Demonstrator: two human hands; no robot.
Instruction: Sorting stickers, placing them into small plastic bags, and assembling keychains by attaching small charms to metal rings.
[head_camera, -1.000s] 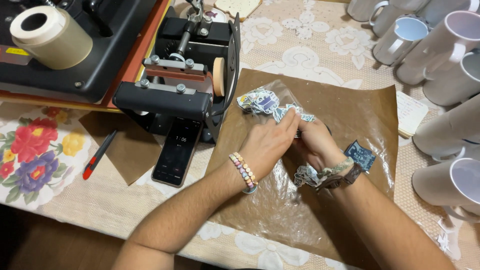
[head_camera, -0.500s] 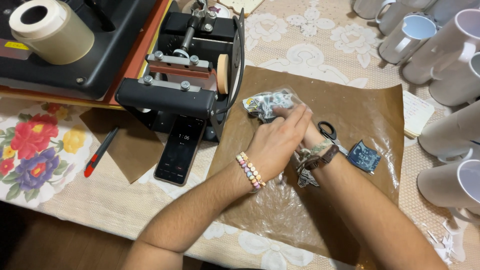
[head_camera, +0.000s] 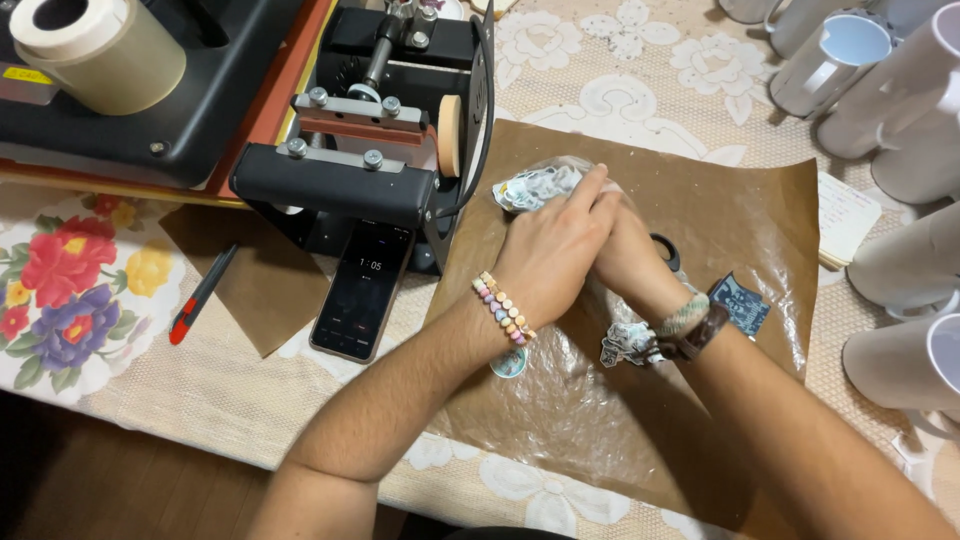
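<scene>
Crinkly clear plastic bag (head_camera: 545, 185) of printed cutouts lies clamped under both hands' fingers (head_camera: 590, 195).

Left hand (head_camera: 553, 250): bare forearm, pastel beaded bracelet at wrist. Right hand (head_camera: 628, 255): bare forearm, woven band, dark strap.

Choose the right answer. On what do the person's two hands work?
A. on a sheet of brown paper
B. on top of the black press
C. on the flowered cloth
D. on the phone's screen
A: the left hand and right hand press a crumpled printed wrap down on the brown paper sheet.
</scene>
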